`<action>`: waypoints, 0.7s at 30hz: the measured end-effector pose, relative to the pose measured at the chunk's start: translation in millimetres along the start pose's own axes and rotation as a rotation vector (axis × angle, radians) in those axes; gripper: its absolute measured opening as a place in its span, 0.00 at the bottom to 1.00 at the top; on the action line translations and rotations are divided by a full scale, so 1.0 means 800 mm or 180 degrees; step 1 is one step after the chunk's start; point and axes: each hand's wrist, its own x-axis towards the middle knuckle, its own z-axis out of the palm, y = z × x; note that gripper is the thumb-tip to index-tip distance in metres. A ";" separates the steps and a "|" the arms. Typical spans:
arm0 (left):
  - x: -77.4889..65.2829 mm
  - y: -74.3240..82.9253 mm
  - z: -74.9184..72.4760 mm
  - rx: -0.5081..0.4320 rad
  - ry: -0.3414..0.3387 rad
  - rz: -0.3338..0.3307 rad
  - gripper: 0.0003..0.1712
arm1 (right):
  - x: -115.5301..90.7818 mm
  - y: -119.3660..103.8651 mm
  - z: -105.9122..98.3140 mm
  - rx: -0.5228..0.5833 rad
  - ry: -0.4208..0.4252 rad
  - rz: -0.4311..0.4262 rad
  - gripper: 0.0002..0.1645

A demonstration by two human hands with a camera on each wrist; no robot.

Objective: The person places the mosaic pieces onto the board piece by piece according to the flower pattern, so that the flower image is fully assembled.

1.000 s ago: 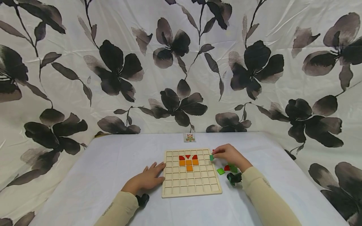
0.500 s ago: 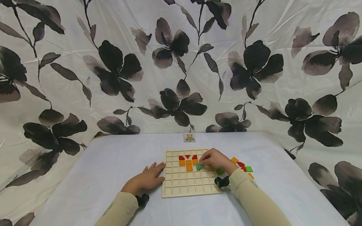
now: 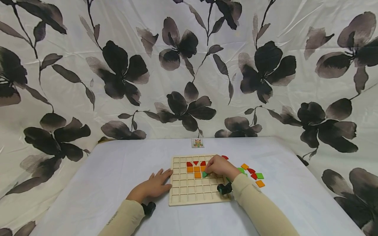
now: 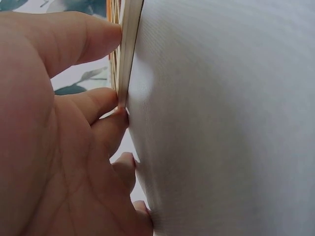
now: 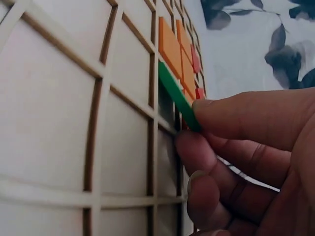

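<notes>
Nearest to you, at the bottom of the frame, your two beige sleeves (image 3: 125,218) reach in over the white table (image 3: 189,224), each with a dark device (image 3: 149,208) at the wrist. Left of the centre, your left hand (image 3: 152,186) lies with its fingers extended and spread; the thumb and fingertips touch the left edge of the wooden grid board (image 3: 192,190), and they do not grip round anything. Right of the centre, your right hand (image 3: 220,165) is above the board, and its thumb and fingers pinch a green piece (image 3: 204,174). This green piece is at the cell just right of the lowest orange piece (image 3: 197,175), and it is tilted (the right wrist view shows this well), with its held end standing off the board. Whether the other end is inside the cell, I cannot tell.

Above the lowest one there is a row of three orange pieces (image 3: 197,169), and over this row are three red pieces (image 3: 189,164), of which the middle one is small and triangular. At the right of the board, partly behind your arm, loose pieces (image 3: 260,176) in orange, red and green are scattered. Farther, at the table's far edge, lies a small patterned card (image 3: 197,143); behind it hangs a white cloth (image 3: 218,75) with dark flowers.
</notes>
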 end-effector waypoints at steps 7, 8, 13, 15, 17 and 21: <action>-0.001 0.001 0.000 -0.0006 0.0023 0.0016 0.36 | 0.002 -0.010 0.004 -0.0191 0.0034 0.0036 0.05; -0.001 0.001 0.000 -0.0011 0.0023 0.0016 0.36 | 0.002 -0.011 0.005 -0.0220 0.0056 0.0030 0.05; 0.000 0.005 -0.002 -0.0010 0.0007 0.0024 0.36 | -0.001 -0.008 0.011 -0.0426 0.0218 -0.0045 0.08; 0.001 0.005 -0.002 0.0006 0.0002 0.0019 0.36 | -0.003 -0.008 0.013 -0.0457 0.0287 -0.0091 0.09; 0.001 0.005 -0.002 0.0006 -0.0002 0.0006 0.36 | -0.004 -0.008 0.015 -0.0454 0.0347 -0.0134 0.09; 0.001 0.004 -0.002 -0.0029 -0.0016 -0.0003 0.36 | -0.009 -0.007 0.011 -0.0424 0.0389 -0.0206 0.08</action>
